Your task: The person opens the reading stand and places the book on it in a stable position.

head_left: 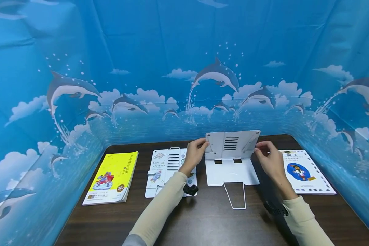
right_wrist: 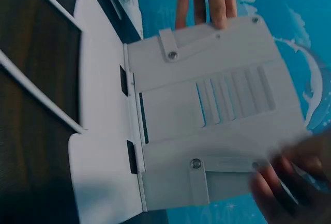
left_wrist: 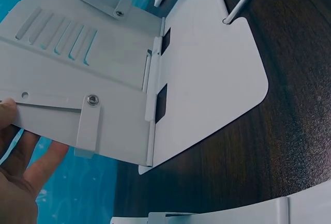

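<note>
A white metal book stand (head_left: 232,171) lies partly unfolded on the table, its slotted panel (head_left: 216,145) raised from the flat base at a hinge. My left hand (head_left: 194,155) grips the panel's left edge, thumb on the near face and fingers behind, as the left wrist view shows. At the right edge my right hand (head_left: 271,164) pinches the panel between thumb and fingers; these fingers blur in the right wrist view. Two riveted side arms (left_wrist: 88,120) lie against the panel. A wire leg (head_left: 245,196) extends from the base toward me.
Left of the stand lies a second, folded book stand (head_left: 155,167) printed "Tiny universe", partly behind my left forearm. A yellow book (head_left: 113,174) is farther left on the dark wooden table (head_left: 209,222). A white book (head_left: 313,171) lies at right. Blue dolphin-print curtain (head_left: 160,51) surrounds the table.
</note>
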`<state>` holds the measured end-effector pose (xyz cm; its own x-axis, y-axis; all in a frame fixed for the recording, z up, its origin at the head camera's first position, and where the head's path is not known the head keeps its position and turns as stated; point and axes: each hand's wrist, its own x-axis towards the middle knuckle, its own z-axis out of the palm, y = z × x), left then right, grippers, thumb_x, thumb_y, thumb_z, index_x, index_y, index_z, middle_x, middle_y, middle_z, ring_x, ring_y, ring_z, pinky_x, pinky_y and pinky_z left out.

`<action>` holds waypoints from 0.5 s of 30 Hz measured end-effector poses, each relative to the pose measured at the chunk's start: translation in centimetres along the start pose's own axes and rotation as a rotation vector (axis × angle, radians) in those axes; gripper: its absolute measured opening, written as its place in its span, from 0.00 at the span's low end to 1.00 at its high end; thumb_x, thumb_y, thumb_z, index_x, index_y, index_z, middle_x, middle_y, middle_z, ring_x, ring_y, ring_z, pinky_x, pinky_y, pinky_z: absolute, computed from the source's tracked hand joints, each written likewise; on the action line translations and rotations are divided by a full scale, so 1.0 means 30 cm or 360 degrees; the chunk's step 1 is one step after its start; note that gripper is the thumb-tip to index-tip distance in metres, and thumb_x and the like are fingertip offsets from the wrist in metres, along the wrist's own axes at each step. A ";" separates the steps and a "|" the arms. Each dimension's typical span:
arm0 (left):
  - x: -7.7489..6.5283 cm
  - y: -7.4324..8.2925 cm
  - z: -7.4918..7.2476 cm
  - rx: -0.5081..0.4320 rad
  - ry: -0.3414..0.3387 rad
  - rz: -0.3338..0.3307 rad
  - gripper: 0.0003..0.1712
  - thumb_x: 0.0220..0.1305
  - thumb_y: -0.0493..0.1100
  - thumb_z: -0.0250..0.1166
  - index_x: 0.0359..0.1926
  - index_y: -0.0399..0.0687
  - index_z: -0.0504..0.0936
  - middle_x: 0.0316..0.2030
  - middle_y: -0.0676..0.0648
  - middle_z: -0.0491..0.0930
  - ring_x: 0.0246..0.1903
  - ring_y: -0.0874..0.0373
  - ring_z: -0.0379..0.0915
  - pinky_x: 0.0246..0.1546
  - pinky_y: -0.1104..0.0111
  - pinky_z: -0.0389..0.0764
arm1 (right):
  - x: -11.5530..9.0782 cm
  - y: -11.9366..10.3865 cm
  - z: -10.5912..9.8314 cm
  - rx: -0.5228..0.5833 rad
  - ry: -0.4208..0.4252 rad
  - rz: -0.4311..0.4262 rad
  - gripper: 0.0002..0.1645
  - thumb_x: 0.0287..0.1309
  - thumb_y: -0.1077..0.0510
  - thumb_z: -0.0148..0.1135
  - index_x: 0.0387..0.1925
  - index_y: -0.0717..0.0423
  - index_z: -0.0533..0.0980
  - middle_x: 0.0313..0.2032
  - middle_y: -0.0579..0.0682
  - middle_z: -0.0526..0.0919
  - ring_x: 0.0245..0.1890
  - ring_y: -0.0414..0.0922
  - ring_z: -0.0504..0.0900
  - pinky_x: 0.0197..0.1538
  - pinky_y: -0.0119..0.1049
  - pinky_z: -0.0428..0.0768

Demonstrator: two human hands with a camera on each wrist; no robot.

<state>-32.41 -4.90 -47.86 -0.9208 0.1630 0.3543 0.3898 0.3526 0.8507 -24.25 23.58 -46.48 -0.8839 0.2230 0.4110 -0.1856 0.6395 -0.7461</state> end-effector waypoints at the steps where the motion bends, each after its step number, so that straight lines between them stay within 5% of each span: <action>1: -0.002 -0.002 -0.001 -0.0002 0.0006 -0.0002 0.15 0.78 0.44 0.65 0.59 0.45 0.88 0.50 0.44 0.91 0.48 0.53 0.87 0.45 0.65 0.86 | -0.019 -0.005 -0.003 -0.0028 -0.0147 -0.0054 0.10 0.72 0.64 0.66 0.51 0.63 0.81 0.41 0.60 0.88 0.38 0.49 0.83 0.37 0.20 0.74; 6: -0.013 -0.002 -0.003 -0.0008 0.0010 -0.0014 0.16 0.78 0.44 0.65 0.59 0.44 0.88 0.51 0.43 0.91 0.49 0.51 0.88 0.44 0.66 0.86 | -0.134 -0.007 0.007 -0.0058 -0.1077 -0.0366 0.01 0.67 0.60 0.72 0.38 0.52 0.85 0.32 0.40 0.86 0.32 0.33 0.79 0.35 0.31 0.79; 8: -0.015 0.001 -0.001 -0.0012 0.0003 -0.0003 0.16 0.78 0.44 0.65 0.59 0.44 0.88 0.50 0.43 0.91 0.47 0.48 0.88 0.41 0.68 0.84 | -0.185 0.005 0.021 -0.0043 -0.1328 -0.0458 0.03 0.64 0.59 0.75 0.36 0.48 0.85 0.32 0.36 0.86 0.33 0.29 0.78 0.36 0.30 0.79; 11: -0.016 0.008 0.001 -0.0023 -0.0005 0.0022 0.16 0.78 0.43 0.65 0.59 0.43 0.88 0.50 0.41 0.91 0.46 0.44 0.88 0.40 0.69 0.83 | -0.252 0.017 0.037 -0.0072 -0.1496 -0.0502 0.06 0.61 0.59 0.77 0.34 0.45 0.85 0.31 0.33 0.83 0.31 0.28 0.76 0.35 0.29 0.77; 15: -0.014 0.013 -0.002 -0.0016 -0.0003 0.0025 0.15 0.78 0.43 0.65 0.59 0.43 0.88 0.50 0.41 0.91 0.46 0.45 0.89 0.38 0.71 0.83 | -0.300 0.018 0.050 -0.0202 -0.1450 -0.0527 0.11 0.57 0.63 0.78 0.31 0.44 0.83 0.27 0.32 0.79 0.28 0.28 0.73 0.32 0.29 0.74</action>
<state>-31.87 -4.88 -47.67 -0.9146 0.1701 0.3669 0.4039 0.3406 0.8490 -17.03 20.81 -51.35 -0.7983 -0.6022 -0.0126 -0.4840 0.6537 -0.5817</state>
